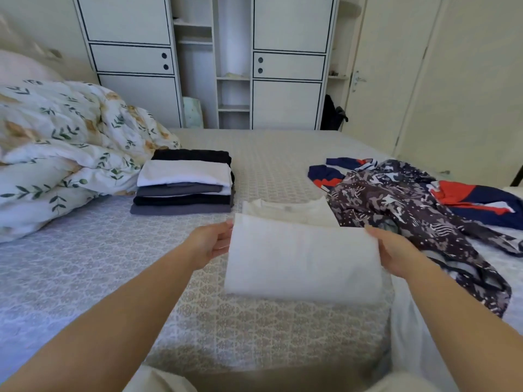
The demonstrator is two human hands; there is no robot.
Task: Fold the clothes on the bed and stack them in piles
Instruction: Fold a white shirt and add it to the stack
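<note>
A white shirt [302, 258] lies partly folded in the middle of the bed, its lower half doubled up over the collar end [285, 211]. My left hand [210, 244] grips the fold's left edge and my right hand [393, 250] grips its right edge. Behind and to the left stands a pile of folded clothes [184, 185] in black, white and grey. To the right lie an unfolded dark patterned garment [396, 210] and a navy, red and white one [467, 196].
A crumpled leaf-print duvet [65, 148] fills the bed's left side. The patterned bedspread [113, 250] shows around the clothes. A white wardrobe [235, 60] stands beyond the bed, with a door [382, 80] at the right. White cloth [410, 321] hangs at the near right edge.
</note>
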